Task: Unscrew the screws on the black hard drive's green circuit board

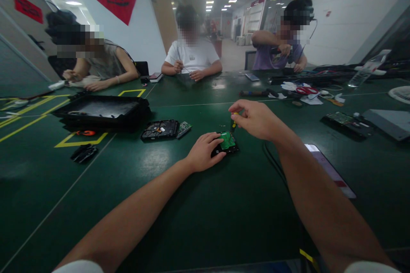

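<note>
A hard drive (231, 150) with a green circuit board (227, 140) facing up lies flat on the dark green table in front of me. My left hand (205, 152) grips its left side, fingers over the top and thumb along the near edge. My right hand (256, 118) is closed around a small yellow and black screwdriver (233, 124), held upright with its tip down at the board. Whether the tip sits in a screw is too small to tell. Tiny pale bits, perhaps screws, lie just beyond the drive.
Left of the drive are another opened drive (159, 130), a loose circuit board (184, 129) and a black tray (102, 108). A phone (331, 170) lies beside my right forearm, near a black cable (275, 162). Several people sit across the table; a bottle (368, 69) stands far right.
</note>
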Motion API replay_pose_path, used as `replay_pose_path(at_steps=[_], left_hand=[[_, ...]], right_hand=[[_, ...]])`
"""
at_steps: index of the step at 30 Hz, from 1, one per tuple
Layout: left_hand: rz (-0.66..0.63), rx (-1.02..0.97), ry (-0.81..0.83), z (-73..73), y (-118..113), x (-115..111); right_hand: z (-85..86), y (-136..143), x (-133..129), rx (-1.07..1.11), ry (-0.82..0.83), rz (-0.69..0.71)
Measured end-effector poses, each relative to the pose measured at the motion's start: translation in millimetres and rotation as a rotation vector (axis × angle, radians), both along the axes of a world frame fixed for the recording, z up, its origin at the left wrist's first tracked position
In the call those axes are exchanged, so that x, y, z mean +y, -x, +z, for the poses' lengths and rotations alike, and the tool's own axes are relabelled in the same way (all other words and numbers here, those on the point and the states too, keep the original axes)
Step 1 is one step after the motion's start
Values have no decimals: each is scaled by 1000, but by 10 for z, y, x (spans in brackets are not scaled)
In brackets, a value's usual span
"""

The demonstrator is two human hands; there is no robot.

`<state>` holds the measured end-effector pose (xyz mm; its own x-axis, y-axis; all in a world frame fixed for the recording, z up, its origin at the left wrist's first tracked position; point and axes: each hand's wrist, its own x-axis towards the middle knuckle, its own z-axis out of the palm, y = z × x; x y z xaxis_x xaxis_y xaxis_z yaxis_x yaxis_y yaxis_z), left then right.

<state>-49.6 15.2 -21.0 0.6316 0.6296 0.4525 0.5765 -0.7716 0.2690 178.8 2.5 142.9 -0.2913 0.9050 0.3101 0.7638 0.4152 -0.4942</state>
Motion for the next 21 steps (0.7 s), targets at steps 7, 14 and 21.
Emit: replay_pose_path(at_steps=[7, 14, 21], left_hand=[[-8, -8, 12, 3, -4, 1], [-5, -13, 12, -18, -1, 10], [-4, -12, 11, -10, -1, 4]], right_hand=[[2, 19, 14, -35, -5, -27], [-3, 8, 3, -8, -17, 45], [0, 22, -4, -9, 1, -49]])
